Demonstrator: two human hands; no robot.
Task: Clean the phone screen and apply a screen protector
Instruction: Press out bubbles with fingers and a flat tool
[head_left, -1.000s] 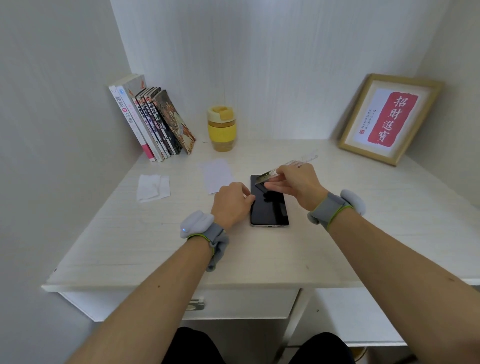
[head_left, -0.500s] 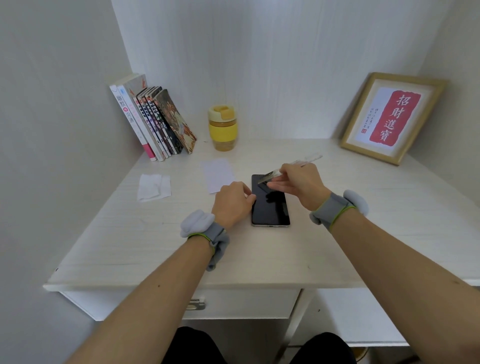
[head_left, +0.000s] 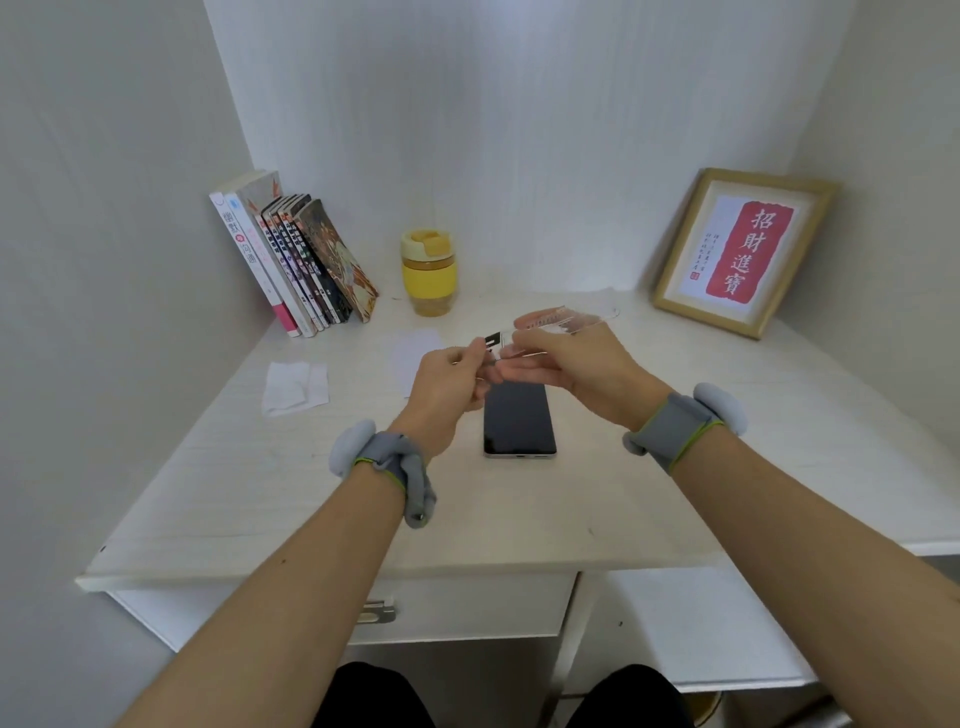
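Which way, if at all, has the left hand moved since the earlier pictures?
Yes. The left hand left the desk beside the phone, rising toward the screen protector.

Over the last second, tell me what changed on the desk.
The left hand left the desk beside the phone and rose to pinch a tab at the screen protector, which the right hand lifted higher off the screen. The phone, wipe and books stayed put.

Phone (head_left: 519, 418) mid-desk (head_left: 260, 499); books (head_left: 291, 260) behind-left.
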